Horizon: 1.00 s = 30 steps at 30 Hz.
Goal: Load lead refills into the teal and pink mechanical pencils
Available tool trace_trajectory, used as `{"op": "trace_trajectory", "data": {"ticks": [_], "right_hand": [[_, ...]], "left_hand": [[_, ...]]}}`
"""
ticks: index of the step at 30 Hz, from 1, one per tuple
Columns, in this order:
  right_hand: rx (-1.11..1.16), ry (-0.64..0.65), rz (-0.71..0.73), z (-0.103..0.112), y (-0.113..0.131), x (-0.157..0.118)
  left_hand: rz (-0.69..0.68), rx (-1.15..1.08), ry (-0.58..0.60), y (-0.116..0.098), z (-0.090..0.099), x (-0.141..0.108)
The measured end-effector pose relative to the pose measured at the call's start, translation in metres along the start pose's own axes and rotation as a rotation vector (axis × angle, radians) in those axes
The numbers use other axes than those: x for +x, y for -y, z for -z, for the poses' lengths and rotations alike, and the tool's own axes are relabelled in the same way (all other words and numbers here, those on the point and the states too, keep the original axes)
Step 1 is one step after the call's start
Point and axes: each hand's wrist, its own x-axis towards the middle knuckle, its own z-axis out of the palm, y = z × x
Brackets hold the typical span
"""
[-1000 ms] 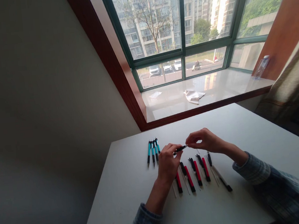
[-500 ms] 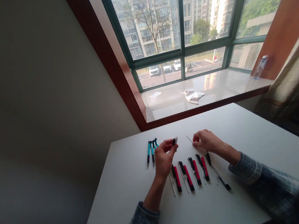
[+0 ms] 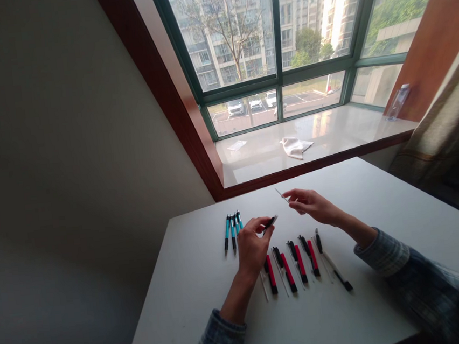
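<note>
Bench: white table beneath a green-framed window. On the polished sill at upper centre lie a crumpled white cloth and, further right, a clear plastic bottle. Patterned curtain at right edge.

Table, centre: four teal pens lie close together, side by side, at the left of the layout. To their right, toward lower centre, is a row of four red-and-black pen barrels, with thin white refills lying between and beside them. A black-and-white pen closes the row at right.

Both hands are raised above the table. Left hand: fingers curled, closed around a short black pen section, its end showing past the fingertips. Right hand: mostly open, thumb and forefinger pinched on a thin pale refill that points up and left.

Handling (judged): both pieces seem light. Smooth plastic may slip, so the barrel is best gripped around its body. The refill looks stiff but slender, so hold it close to one end, with no side load.
</note>
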Motion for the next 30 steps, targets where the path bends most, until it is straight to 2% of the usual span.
{"op": "trace_trajectory", "data": {"ticks": [3, 5, 11, 16, 18, 22, 25, 30], "right_hand": [[0.238, -0.038, 0.018, -0.003, 0.006, 0.0], [0.305, -0.071, 0.018, -0.005, 0.008, -0.001], [0.289, -0.062, 0.03, -0.012, 0.01, -0.001], [0.239, 0.082, 0.017, -0.009, 0.01, -0.001], [0.139, 0.046, 0.013, 0.0, 0.007, -0.001], [-0.323, -0.201, -0.07, 0.017, -0.011, 0.0], [-0.52, -0.171, -0.147, 0.019, -0.024, -0.001], [-0.598, -0.131, -0.171, 0.011, -0.036, -0.002]], "left_hand": [[-0.008, 0.015, 0.033, 0.001, -0.002, -0.002], [-0.012, 0.003, 0.051, 0.0, -0.002, -0.002], [-0.02, -0.038, 0.055, -0.003, -0.003, -0.002], [0.094, -0.262, 0.135, -0.007, -0.001, -0.002], [0.162, -0.396, 0.164, -0.009, 0.001, -0.002], [0.196, -0.581, 0.082, -0.014, 0.004, 0.001], [0.193, -0.664, -0.011, -0.016, 0.004, 0.004], [0.158, -0.753, -0.069, -0.018, 0.005, 0.006]]}}
